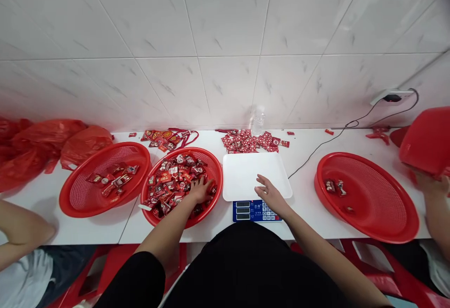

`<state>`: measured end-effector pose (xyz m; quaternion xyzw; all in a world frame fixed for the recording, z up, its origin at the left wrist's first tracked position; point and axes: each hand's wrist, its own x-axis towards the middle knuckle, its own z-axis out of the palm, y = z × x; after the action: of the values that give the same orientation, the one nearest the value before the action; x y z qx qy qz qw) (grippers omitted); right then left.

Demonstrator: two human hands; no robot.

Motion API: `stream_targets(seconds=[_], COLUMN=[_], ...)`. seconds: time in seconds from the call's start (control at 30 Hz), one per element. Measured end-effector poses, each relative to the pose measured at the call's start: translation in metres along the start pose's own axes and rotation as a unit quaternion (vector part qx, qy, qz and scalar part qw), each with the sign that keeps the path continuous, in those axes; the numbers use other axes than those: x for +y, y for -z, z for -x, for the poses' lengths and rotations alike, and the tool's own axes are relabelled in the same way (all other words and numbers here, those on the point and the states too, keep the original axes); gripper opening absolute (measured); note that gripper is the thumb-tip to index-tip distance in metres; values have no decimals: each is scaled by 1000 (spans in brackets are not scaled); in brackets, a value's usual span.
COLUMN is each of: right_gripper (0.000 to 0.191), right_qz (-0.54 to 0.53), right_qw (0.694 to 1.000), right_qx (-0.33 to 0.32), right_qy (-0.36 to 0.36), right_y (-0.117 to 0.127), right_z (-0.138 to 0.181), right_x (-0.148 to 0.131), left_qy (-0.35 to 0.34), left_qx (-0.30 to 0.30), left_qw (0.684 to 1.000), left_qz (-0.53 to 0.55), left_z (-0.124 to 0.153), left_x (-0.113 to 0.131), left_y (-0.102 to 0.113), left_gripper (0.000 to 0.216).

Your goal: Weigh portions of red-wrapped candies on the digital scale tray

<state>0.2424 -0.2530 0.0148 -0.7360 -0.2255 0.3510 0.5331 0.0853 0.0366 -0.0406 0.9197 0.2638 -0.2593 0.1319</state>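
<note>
My left hand (201, 190) lies on top of small wrapped candies (173, 180) heaped in the middle red plastic basket (219, 167). Its fingers look stretched out, with tips among the wrappers, and nothing shows gripped in them. Over the front right part of the white weighing pan (241, 172) hovers my right hand (270, 194), fingers apart and holding nothing. The pan bears nothing and sits on a digital scale with a blue keypad panel (258, 217). A white strip (145, 207) rests on the basket's left rim.
Left stands a red basket (79, 191) with a few candies; another red basket (379, 195) is at right. Red packets (242, 141), a clear bottle (258, 123) and a power cord (318, 147) lie behind. Red bags (86, 144) sit far left. Co-workers' arms (24, 228) show both sides.
</note>
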Motion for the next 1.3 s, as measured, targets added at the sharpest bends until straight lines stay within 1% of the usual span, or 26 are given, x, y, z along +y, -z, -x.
stream_targets(seconds=[0.13, 0.3, 0.37, 0.43, 0.47, 0.5, 0.53, 0.6, 0.63, 0.7, 0.77, 0.8, 0.83, 0.87, 0.9, 0.93, 0.97, 1.0, 1.03, 1.07, 1.1, 1.13, 1.2, 1.3], right_gripper=[63, 59, 59, 59, 59, 59, 60, 60, 60, 60, 60, 60, 60, 60, 60, 60, 60, 60, 60, 60, 60, 60, 60, 59], right_qz=[17, 38, 41, 39, 38, 36, 33, 26, 23, 19, 18, 19, 20, 21, 21, 21, 21, 20, 20, 20, 20, 20, 23, 31], right_qw=[1000, 999, 999, 999, 999, 999, 999, 999, 1000, 1000, 1000, 1000, 1000, 1000, 1000, 1000, 999, 999, 999, 999, 999, 999, 999, 999], right_qx=[3, 6, 7, 9, 10, 12, 13, 15, 16, 17, 16, 16, 16, 18, 19, 21, 24, 26, 28, 29, 28, 27, 24, 21], right_qy=[2, -8, -9, -8, -8, -8, -9, -10, -11, -13, -11, -9, -7, -5, -4, -5, -7, -11, -14, -17, -19, -20, -20, -18], right_y=[1, 3, 6, 9, 10, 12, 13, 15, 16, 16, 16, 16, 16, 17, 17, 18, 19, 20, 21, 22, 23, 23, 23, 22], right_z=[0, -1, -1, -1, -1, -1, -1, -1, -1, -2, -4, -4, -4, -4, -4, -4, -4, -3, -3, -3, -2, -2, -2, -2], right_x=[0, 0, 0, 1, 2, 3, 4, 6, 7, 8, 8, 8, 8, 8, 8, 9, 10, 12, 13, 14, 15, 16, 16, 14], left_qy=[-30, -36, -28, -7, 11, 29, 44, 49, 37, 1, -44, -60, -66, -60, -41, -14, 12, 35, 47, 52, 55, 52, 42, 27], left_qx=[50, 93, 110, 136, 155, 176, 192, 193, 176, 115, 43, 22, 20, 41, 84, 134, 177, 205, 205, 181, 145, 108, 65, 68], left_qw=[997, 990, 986, 980, 972, 958, 935, 871, 837, 793, 763, 752, 747, 751, 766, 792, 825, 862, 900, 931, 955, 972, 989, 996], left_qz=[45, 103, 122, 143, 174, 225, 294, 450, 517, 598, 643, 656, 661, 657, 636, 596, 537, 462, 381, 312, 251, 201, 123, 59], left_z=[-6, -6, -7, -10, -11, -11, -10, -6, -2, 4, 8, 7, 6, 2, -3, -8, -13, -18, -22, -25, -25, -25, -21, -15], left_x=[-1, 5, 4, 3, 2, 3, 6, 18, 27, 49, 70, 76, 79, 79, 75, 68, 59, 48, 38, 30, 23, 18, 15, 19], left_y=[-3, -5, 1, 14, 22, 32, 41, 60, 67, 78, 83, 84, 83, 81, 78, 73, 66, 58, 48, 38, 27, 17, 1, -9], left_gripper=[54, 23, 18, 15, 14, 13, 12, 14, 19, 32, 44, 47, 48, 46, 44, 41, 39, 39, 43, 52, 60, 66, 67, 53])
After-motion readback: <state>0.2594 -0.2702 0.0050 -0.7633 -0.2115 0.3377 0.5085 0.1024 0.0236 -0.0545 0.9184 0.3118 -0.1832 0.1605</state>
